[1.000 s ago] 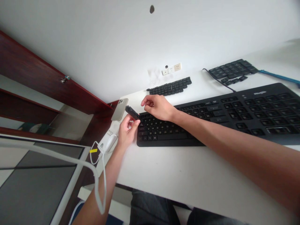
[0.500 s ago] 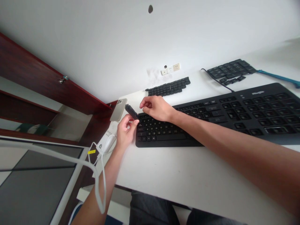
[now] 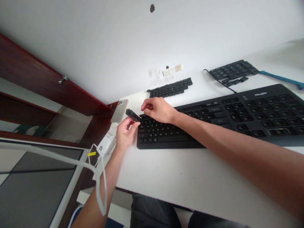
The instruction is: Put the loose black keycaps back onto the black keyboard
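Note:
My left hand (image 3: pixel 126 132) pinches a small, black, bar-shaped piece (image 3: pixel 133 115) between thumb and fingers at the keyboard's left end. The piece sticks up at a slant; its exact kind is unclear. My right hand (image 3: pixel 159 109) hovers over the upper left of the black keyboard (image 3: pixel 172 138), fingers curled in and thumb close to the index finger. Whatever may be between those fingertips is too small to make out. Many key positions on the keyboard show bare sockets, while some wide keys are in place. My right forearm covers part of its middle.
Loose black keycaps lie in one group (image 3: pixel 169 89) by the wall and another (image 3: pixel 232 71) at the back right, beside a teal tool (image 3: pixel 281 79). A phone (image 3: pixel 120 110) and a white box (image 3: pixel 104 144) with a cable sit at the left edge of the white desk (image 3: pixel 166 171).
The black piece in my left hand has tipped slightly lower and to the left. My right hand is almost still.

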`<state>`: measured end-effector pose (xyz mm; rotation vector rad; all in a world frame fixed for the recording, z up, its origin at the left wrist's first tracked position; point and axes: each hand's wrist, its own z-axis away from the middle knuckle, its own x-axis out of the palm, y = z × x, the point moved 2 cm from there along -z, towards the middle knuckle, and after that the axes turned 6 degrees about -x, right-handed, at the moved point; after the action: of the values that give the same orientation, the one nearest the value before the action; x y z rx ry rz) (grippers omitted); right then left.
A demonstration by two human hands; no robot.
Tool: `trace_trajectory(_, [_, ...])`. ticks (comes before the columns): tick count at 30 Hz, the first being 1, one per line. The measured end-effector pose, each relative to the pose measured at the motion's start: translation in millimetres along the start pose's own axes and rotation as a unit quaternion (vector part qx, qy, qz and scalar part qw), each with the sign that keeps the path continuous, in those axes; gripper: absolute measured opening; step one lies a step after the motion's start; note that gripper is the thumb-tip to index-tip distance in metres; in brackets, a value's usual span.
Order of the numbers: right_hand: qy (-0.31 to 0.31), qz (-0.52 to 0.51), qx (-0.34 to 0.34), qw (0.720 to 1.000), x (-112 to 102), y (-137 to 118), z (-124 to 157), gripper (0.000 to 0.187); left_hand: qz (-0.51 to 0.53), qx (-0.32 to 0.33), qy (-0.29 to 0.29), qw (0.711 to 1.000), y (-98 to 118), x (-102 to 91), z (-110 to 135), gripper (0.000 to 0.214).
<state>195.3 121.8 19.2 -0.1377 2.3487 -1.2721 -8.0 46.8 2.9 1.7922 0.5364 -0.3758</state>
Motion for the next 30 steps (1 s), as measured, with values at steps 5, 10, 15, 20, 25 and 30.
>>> trace_trajectory(5, [-0.002, 0.002, 0.000, 1.000, -0.3, -1.3, 0.2, 0.018, 0.019, -0.003, -0.009, 1.000, 1.8, 1.1, 0.5, 0.029])
trace_trajectory(10, [-0.001, 0.010, -0.006, 1.000, -0.5, -2.0, -0.3, 0.018, 0.022, 0.000, -0.022, 1.000, 4.9, 3.3, 1.9, 0.035])
trace_trajectory(15, [-0.007, 0.018, -0.003, 1.000, -1.1, -2.9, -0.2, 0.019, 0.044, -0.009, -0.040, 0.998, 6.4, 4.5, 2.3, 0.045])
trace_trajectory(20, [-0.008, 0.019, -0.003, 1.000, -1.3, -3.6, -0.4, 0.018, 0.044, 0.002, -0.030, 0.999, 11.7, 6.0, 1.1, 0.037])
trace_trajectory(25, [-0.007, 0.020, -0.004, 1.000, -1.0, -3.3, -0.3, 0.018, 0.036, 0.003, -0.008, 0.999, 10.7, 7.1, -1.7, 0.037])
trace_trajectory(30, [-0.005, 0.010, -0.007, 1.000, -0.7, -2.8, 0.0, 0.018, 0.057, -0.028, 0.002, 0.998, 9.0, 5.8, -2.5, 0.039])
